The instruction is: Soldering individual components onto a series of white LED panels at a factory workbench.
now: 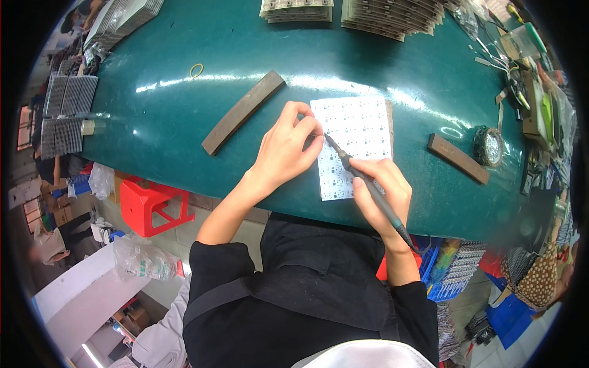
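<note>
hands meet over a white circuit panel (356,147) lying flat on the green tabletop (184,98), close to the near edge in front of the person. the left hand (285,150) rests curled on the panel's left edge, fingertips pinched together near the top corner; whether they grip something small there i cannot tell. the right hand (383,193) is closed around a dark soldering iron (368,187), held like a pen, its tip touching the board's middle-left area and its cord end running back past the wrist. the panel looks thin, light and stiff, dotted with rows of tiny parts, so it would probably slide easily on the smooth top and is best steadied by its bare edges, not its populated face. the iron wants holding by its dark handle, well back from the metal tip. a long brown bar (243,112) lies to the left, a shorter brown bar (458,158) to the right beside a solder spool (489,146). stacks of panels (392,18) sit at the far edge, and a red stool (150,205) stands below the tabletop
</note>
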`<control>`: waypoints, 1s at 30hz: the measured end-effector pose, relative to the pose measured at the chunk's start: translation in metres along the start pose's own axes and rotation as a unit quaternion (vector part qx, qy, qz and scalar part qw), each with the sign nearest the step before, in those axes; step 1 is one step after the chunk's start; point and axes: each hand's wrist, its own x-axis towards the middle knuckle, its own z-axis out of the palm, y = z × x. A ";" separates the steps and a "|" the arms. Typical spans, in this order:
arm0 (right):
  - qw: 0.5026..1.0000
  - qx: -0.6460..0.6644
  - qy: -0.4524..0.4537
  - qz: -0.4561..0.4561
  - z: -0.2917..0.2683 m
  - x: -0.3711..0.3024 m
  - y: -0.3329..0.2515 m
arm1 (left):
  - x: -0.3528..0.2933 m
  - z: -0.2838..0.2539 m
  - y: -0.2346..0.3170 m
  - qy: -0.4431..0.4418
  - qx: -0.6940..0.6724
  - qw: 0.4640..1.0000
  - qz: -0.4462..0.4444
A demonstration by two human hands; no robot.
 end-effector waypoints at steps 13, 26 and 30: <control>1.000 0.005 0.011 -0.007 -0.003 -0.015 -0.001 | -0.024 0.003 0.009 0.046 -0.028 0.998 -0.024; 1.000 0.005 -0.004 0.008 -0.003 -0.016 -0.004 | -0.024 0.010 0.008 0.025 -0.002 1.000 -0.007; 1.000 0.001 -0.006 0.003 -0.004 -0.020 -0.006 | -0.027 0.009 0.009 0.030 -0.008 1.000 -0.001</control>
